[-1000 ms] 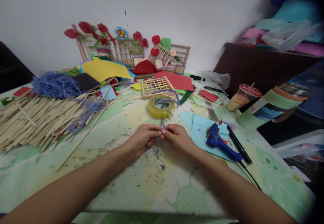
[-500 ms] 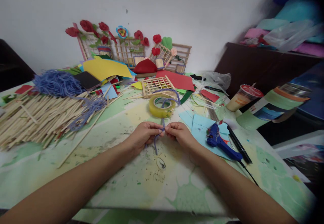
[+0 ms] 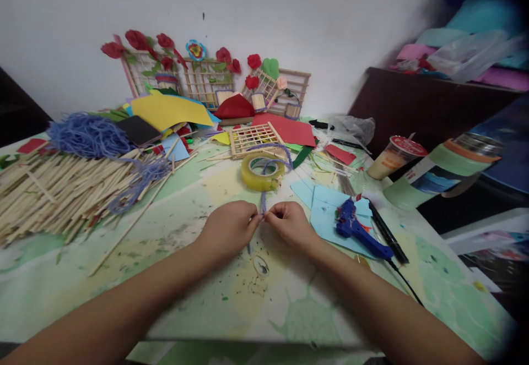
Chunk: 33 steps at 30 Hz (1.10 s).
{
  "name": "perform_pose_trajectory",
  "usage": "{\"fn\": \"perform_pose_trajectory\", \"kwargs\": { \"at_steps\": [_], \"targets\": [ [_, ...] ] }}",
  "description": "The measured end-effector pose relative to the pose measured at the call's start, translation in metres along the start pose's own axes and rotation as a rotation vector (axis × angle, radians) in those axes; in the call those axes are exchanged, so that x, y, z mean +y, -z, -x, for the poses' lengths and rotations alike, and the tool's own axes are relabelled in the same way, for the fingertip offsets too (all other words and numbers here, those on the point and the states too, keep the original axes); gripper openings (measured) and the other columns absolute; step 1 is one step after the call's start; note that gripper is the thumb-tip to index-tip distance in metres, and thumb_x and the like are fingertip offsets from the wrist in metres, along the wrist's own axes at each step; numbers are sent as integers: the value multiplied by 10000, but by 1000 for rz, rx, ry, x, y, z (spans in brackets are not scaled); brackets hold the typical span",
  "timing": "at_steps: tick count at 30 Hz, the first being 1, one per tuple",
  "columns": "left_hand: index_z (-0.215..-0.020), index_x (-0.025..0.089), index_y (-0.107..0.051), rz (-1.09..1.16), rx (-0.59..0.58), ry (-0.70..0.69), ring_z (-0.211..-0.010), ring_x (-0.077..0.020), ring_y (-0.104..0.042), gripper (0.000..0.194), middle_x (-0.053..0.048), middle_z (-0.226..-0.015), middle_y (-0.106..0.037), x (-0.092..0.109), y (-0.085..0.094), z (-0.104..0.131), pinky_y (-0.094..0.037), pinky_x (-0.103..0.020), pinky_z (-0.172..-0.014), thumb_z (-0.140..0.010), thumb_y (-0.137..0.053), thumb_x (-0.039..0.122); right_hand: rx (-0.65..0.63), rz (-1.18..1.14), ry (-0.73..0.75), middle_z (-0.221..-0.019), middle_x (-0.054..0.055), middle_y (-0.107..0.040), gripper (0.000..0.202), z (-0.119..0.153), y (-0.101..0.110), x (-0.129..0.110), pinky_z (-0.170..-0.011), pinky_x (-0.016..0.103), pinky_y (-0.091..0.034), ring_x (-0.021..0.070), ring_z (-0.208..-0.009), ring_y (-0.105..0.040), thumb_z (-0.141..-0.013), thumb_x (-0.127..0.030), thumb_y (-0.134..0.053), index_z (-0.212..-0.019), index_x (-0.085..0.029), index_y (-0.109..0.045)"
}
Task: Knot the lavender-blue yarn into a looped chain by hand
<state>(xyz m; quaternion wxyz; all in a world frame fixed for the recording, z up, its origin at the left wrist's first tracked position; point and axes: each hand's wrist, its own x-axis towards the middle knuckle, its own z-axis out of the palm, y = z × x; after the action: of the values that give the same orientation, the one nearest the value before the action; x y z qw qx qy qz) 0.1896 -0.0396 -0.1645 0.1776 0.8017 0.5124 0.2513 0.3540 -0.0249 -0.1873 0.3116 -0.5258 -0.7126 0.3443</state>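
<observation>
Both of my hands meet low over the near middle of the table, fingertips almost touching. My left hand [image 3: 232, 223] is closed in a pinch on a strand of purple yarn [image 3: 263, 202]. My right hand [image 3: 290, 223] pinches the same yarn from the other side, right beside the left fingertips. From there the yarn runs away from me over a roll of clear yellowish tape [image 3: 253, 176] lying flat, then loops beside a small wooden stick lattice [image 3: 257, 138]. A short yarn end hangs below my left hand. The exact spot between the fingertips is mostly hidden.
Thin wooden sticks [image 3: 70, 194] and a purple yarn heap [image 3: 88, 135] lie at left. A blue glue gun [image 3: 359, 230] rests on light blue paper [image 3: 324, 213] at right, near a drink cup [image 3: 390, 160] and a bottle [image 3: 438, 175]. Stick trellises with paper flowers [image 3: 209, 81] lean on the wall.
My left hand has turned over so its back faces up, and the fingertips of both hands have drawn in tightly on the yarn. Less of the loose yarn end shows.
</observation>
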Motion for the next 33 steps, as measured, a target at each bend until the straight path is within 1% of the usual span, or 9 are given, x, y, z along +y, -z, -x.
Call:
{"fn": "perform_pose_trajectory", "kwargs": {
  "at_steps": [6, 12, 16, 19, 22, 24, 27, 30, 33],
  "targets": [
    [-694, 180, -595, -76, -42, -120, -619, -182, -515, 230, -71, -664, -592, 12, -5, 11, -308, -275, -570, -823, -447, 300, -31, -234, -109, -464, -35, -384, 255, 0, 0, -5, -466, 218, -246, 70, -470, -313, -691, -286, -509, -482, -141, -503],
    [-785, 137, -576, -393, -204, -230, -635, -206, -563, 254, -82, -709, -604, 19, -16, 21, -404, -307, -568, -846, -333, 176, -100, -447, -217, -515, -3, -533, 227, 0, 1, -9, -484, 222, -300, 82, -486, -401, -650, -329, -590, -568, -119, -618],
    [-843, 121, -570, -493, -244, -288, -663, -225, -584, 229, -91, -745, -615, 22, -18, 25, -427, -319, -558, -791, -350, 84, -141, -510, -282, -488, -12, -526, 213, 0, 1, -10, -459, 219, -281, 71, -454, -383, -630, -324, -620, -610, -113, -643],
    [-849, 122, -573, -447, -265, -347, -672, -218, -580, 224, -89, -760, -617, 25, -15, 27, -424, -313, -563, -800, -354, 113, -153, -532, -334, -416, -41, -454, 198, 0, 2, -9, -410, 216, -216, 53, -391, -310, -633, -317, -621, -612, -120, -629],
    [-798, 143, -582, -239, -169, -282, -709, -210, -560, 245, -77, -753, -604, 23, -9, 21, -422, -325, -623, -829, -406, 309, -185, -575, -354, -376, -69, -370, 209, -1, 5, -6, -379, 217, -140, 43, -353, -238, -651, -340, -611, -619, -133, -604],
    [-769, 155, -582, 7, -68, -134, -747, -202, -547, 291, -66, -759, -597, 16, -6, 10, -418, -334, -679, -812, -437, 404, -221, -633, -346, -377, -81, -329, 222, -1, 9, -6, -373, 214, -111, 39, -348, -210, -662, -352, -605, -601, -142, -568],
    [-827, 157, -560, 543, 9, 122, -770, -168, -551, 245, -50, -825, -597, 1, -7, -7, -426, -316, -717, -799, -473, 385, -250, -649, -334, -387, -86, -310, 240, 0, 14, -9, -372, 208, -116, 35, -353, -207, -660, -346, -612, -564, -150, -512],
    [-904, 159, -518, 1058, -111, 397, -735, -134, -573, 218, -43, -850, -593, -6, -12, -15, -449, -309, -724, -757, -547, 317, -254, -572, -332, -381, -80, -326, 243, 0, 15, -13, -371, 206, -136, 35, -355, -220, -672, -337, -600, -556, -150, -498],
    [-842, 152, -494, 1276, -300, 591, -592, -94, -546, 162, -15, -701, -558, -2, -13, -13, -446, -250, -590, -745, -570, 257, -276, -513, -306, -380, -74, -338, 239, 0, 12, -12, -371, 206, -143, 35, -354, -225, -697, -335, -572, -569, -143, -512]
  ]
}}
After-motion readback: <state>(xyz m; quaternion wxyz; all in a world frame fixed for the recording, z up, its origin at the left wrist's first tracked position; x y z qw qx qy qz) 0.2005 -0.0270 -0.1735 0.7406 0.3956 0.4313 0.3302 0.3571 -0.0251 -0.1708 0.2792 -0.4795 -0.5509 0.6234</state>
